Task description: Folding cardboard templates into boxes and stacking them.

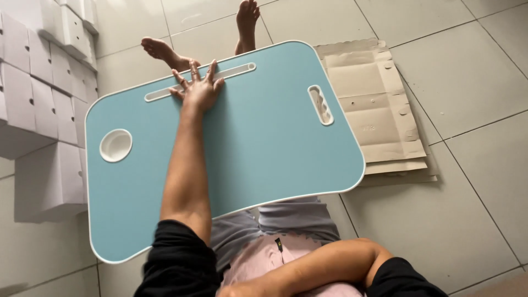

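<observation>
Resting flat with fingers spread, left hand (201,91) on light-blue rounded plastic lap table (264,159), fingertips at long white slot (200,81) along far edge. Right hand tucked low by lap, out of view, state impossible to tell. Best kept pressed evenly. White folded boxes (38,93) leftward, flattened brown cardboard (379,115) rightward.

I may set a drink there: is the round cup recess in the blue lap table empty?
Empty: the cup recess shows only its bare white bottom.
</observation>
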